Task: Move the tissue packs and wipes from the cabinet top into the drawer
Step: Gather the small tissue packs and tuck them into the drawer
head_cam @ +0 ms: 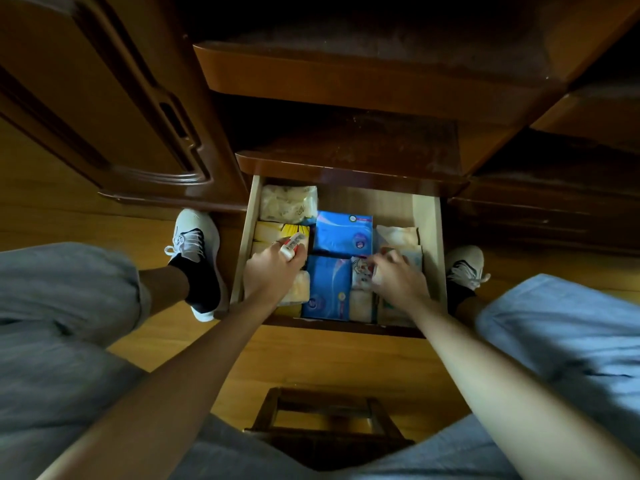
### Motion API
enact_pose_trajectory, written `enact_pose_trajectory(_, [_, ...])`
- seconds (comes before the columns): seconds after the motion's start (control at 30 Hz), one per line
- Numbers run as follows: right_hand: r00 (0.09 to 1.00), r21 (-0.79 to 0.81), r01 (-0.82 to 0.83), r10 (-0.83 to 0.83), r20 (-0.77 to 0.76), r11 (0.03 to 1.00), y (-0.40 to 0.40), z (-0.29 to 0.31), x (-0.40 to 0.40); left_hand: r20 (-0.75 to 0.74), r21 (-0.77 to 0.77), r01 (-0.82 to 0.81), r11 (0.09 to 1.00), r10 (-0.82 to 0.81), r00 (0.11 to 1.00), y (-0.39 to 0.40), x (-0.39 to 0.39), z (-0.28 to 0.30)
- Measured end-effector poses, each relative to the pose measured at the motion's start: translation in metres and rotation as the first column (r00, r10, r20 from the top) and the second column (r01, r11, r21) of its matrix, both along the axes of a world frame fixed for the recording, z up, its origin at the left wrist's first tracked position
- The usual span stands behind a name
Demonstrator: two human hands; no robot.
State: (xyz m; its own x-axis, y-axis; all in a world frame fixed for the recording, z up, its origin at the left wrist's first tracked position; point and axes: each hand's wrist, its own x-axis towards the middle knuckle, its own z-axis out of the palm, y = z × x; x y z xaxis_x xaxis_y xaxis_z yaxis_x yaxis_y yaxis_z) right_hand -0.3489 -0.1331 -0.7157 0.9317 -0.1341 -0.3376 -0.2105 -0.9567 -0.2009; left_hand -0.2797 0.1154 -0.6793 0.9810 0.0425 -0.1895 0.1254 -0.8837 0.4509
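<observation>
The open wooden drawer (pixel 427 216) below me holds several tissue packs: a clear cream pack (pixel 288 203) at the back left, a yellow pack (pixel 273 230) in front of it, two blue packs (pixel 343 233) in the middle and pale packs (pixel 398 235) on the right. My left hand (pixel 272 271) is inside the drawer's left side and grips a small white and red pack (pixel 294 243). My right hand (pixel 401 277) reaches into the right side, its fingers on a small cartoon-printed pack (pixel 360 271); it is blurred.
The dark cabinet top (pixel 346 168) juts out above the drawer's back, with more shelves above. A cabinet door (pixel 104 116) stands at the left. My knees and white shoes (pixel 194 244) flank the drawer. A small wooden stool (pixel 325 424) sits under me on the wooden floor.
</observation>
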Motion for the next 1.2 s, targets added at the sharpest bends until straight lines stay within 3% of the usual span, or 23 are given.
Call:
enact_pose_trajectory(0.1, [0.993,-0.153,-0.121,0.121,-0.011,0.981,0.012,-0.003,-0.002,-0.014,0.022,0.019,1.0,-0.018,1.0,0.002,-0.001,0.001])
enact_pose_trajectory(0.27, [0.976,-0.277,-0.216,0.207,-0.06,0.936,0.023,0.0,0.002,-0.051,0.01,0.057,0.998,-0.057,0.997,0.005,0.0,0.003])
enact_pose_trajectory(0.4, [0.954,-0.269,-0.294,0.264,-0.143,0.917,0.02,0.005,0.016,-0.059,0.044,0.066,0.997,-0.063,0.996,0.003,-0.001,-0.001])
enact_pose_trajectory(0.5, [0.946,-0.157,-0.312,0.291,-0.147,0.937,0.015,0.007,0.018,-0.043,0.05,0.044,0.998,-0.042,0.998,0.002,-0.001,-0.005])
enact_pose_trajectory(0.63, [0.985,0.034,-0.161,0.159,0.061,0.986,0.01,0.008,0.02,-0.046,0.02,0.0,1.0,0.001,0.999,0.003,0.001,-0.007])
enact_pose_trajectory(0.73, [0.96,-0.005,-0.035,0.035,0.277,0.999,0.011,0.008,0.058,-0.047,0.001,0.012,1.0,-0.012,0.999,0.004,0.005,-0.01])
enact_pose_trajectory(0.83, [0.997,-0.099,0.062,-0.056,0.062,0.993,0.015,0.005,0.106,-0.063,0.029,0.146,0.989,-0.144,0.988,0.01,0.009,-0.014])
enact_pose_trajectory(0.9, [0.979,-0.017,0.153,-0.154,-0.135,0.988,0.017,-0.007,0.125,-0.042,0.046,0.162,0.986,-0.16,0.986,0.014,0.013,-0.013])
enact_pose_trajectory(0.93, [0.961,0.054,0.208,-0.194,-0.199,0.977,0.019,-0.011,0.129,-0.024,0.13,0.208,0.97,-0.206,0.978,0.015,0.014,-0.014])
enact_pose_trajectory(1.0, [0.96,0.138,0.202,-0.168,-0.226,0.97,0.022,-0.018,0.128,0.009,0.228,0.258,0.939,-0.267,0.964,0.012,0.015,-0.012])
enact_pose_trajectory(1.07, [0.974,0.179,0.151,-0.115,-0.197,0.972,0.021,-0.021,0.123,-0.011,0.189,0.243,0.951,-0.245,0.969,0.008,0.016,-0.011])
enact_pose_trajectory(1.2, [0.978,0.172,0.104,-0.069,-0.197,0.98,0.017,-0.023,0.117,-0.083,-0.075,0.092,0.993,-0.098,0.992,0.006,0.016,-0.013])
